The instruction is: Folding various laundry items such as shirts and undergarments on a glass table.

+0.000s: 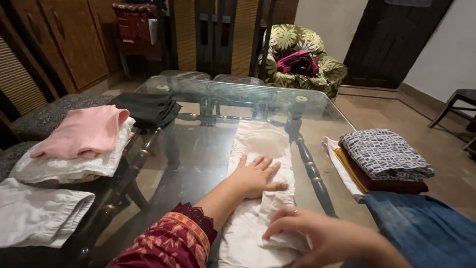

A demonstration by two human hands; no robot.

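Right hand (317, 235), nearest the lens at the near edge of the glass tabletop (208, 144): fingers curled over a folded flap of the cream garment (263, 149), pinching its edge, a ring on one finger. Left hand (258, 176): flat, fingers spread, palm pressing the same garment at mid-length; nothing gripped. Its sleeve (173, 243) is maroon with an orange leaf print and a lace cuff. Cream garment lies as a long strip from the near edge toward the far edge, right of the table's middle. Near right corner: blue denim piece (426, 228). Just beyond it, along the right edge, a stack topped by a folded blue-and-white patterned cloth (386, 154) over a dark red cloth (382, 184), with yellow and white layers beneath. Left edge: folded pink garment (84, 131) on a white lace-textured one (69, 166); a plain white piece (37, 213) at the near left corner; a folded black garment (148, 106) toward the far left corner. Beyond the far edge: leaf-print armchair (302, 54) with a magenta bag (297, 62) on its seat. No labels or packages legible.
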